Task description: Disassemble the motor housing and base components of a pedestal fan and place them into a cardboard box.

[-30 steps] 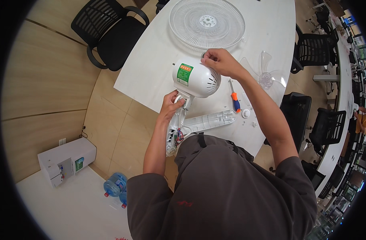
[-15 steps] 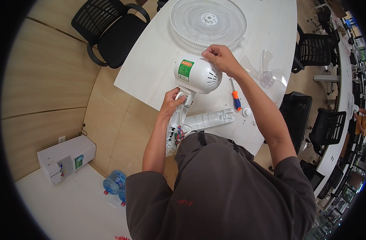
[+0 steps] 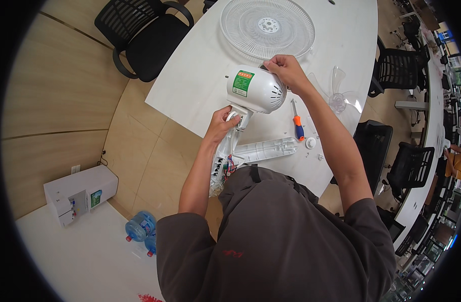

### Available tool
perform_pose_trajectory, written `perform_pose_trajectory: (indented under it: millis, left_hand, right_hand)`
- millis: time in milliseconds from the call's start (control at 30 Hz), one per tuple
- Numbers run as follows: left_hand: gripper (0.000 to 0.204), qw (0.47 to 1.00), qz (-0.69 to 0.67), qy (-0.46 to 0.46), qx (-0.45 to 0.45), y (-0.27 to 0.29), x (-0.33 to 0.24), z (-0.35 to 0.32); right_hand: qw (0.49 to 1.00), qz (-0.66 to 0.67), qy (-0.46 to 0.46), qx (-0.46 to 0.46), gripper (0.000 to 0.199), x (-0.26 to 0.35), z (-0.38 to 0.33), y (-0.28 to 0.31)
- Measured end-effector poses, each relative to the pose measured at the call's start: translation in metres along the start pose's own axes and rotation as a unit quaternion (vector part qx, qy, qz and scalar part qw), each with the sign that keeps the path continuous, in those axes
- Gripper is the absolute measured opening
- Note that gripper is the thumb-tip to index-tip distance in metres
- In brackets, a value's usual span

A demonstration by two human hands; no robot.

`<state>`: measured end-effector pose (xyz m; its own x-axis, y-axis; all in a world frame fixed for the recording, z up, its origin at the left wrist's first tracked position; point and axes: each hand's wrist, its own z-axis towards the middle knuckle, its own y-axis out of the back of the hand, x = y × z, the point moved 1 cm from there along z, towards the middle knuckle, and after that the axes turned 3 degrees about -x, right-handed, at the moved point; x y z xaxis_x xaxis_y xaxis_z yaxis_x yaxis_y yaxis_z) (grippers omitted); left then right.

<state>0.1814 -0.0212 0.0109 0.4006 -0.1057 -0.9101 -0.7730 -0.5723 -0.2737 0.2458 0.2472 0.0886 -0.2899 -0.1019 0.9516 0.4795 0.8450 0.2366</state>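
A white fan motor housing with a green label and rear vent slots stands over the table, its thin shaft pointing left. My left hand is closed around the white neck just beneath it. At the housing's upper rear, my right hand has its fingers pinched together; a small dark patch shows by the fingertips, too hidden to name. Below the neck, the opened stand exposes coloured wires. A long white stand cover lies beside it, inner side up.
A screwdriver with an orange and blue handle lies right of the housing, near a white round knob and small screws. Beyond are a clear fan blade and a white fan grille. Black chairs stand around the table.
The motor housing has tipped slightly, and its shaft now shows more clearly. My right hand has shifted a little rightward with it, while my left hand keeps hold of the neck.
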Motion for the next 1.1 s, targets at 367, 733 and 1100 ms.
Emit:
perform_pose_trajectory:
  millis: [367, 733, 1100]
  left_hand:
    - [0.047, 1.000, -0.004, -0.007, 0.019, 0.005, 0.013, 0.000]
    - [0.061, 0.971, -0.198, 0.042, 0.125, -0.002, 0.012, -0.006]
    - [0.062, 0.959, -0.242, 0.027, 0.146, -0.001, 0.012, -0.010]
  right_hand:
    - [0.998, -0.050, 0.000, 0.033, 0.025, 0.024, -0.004, 0.003]
    - [0.986, -0.069, 0.048, 0.141, 0.042, 0.041, -0.022, -0.004]
    - [0.948, 0.219, -0.001, 0.233, 0.131, -0.007, -0.045, -0.013]
